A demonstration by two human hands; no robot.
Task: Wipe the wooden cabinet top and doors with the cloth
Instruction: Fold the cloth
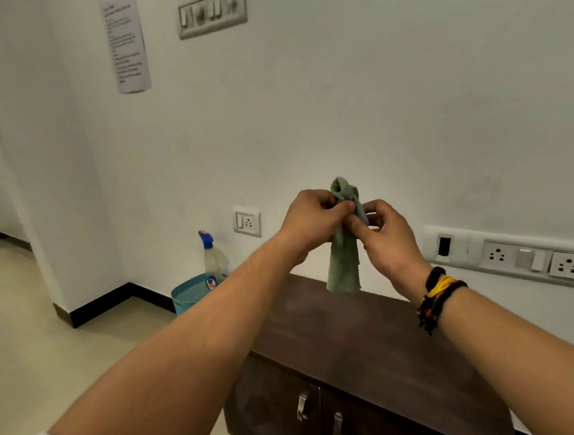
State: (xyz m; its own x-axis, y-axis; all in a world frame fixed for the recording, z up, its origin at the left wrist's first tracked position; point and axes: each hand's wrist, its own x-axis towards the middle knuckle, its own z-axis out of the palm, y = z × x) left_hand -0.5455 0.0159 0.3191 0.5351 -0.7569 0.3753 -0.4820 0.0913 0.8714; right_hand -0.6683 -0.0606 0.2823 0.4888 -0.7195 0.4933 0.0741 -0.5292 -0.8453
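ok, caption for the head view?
Both hands, left hand and right hand, hold green cloth above wooden cabinet.

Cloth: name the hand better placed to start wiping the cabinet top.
Probably left. The left hand grips the cloth bunched at its top; the right hand only pinches its side.

basket (189,293) left of cabinet (374,344), bottle (213,257) inside.

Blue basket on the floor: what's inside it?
A clear spray bottle with a blue nozzle stands upright in the blue basket, against the wall. The left forearm and the basket's own wall cover its right side and bottom, so anything else inside is hidden.
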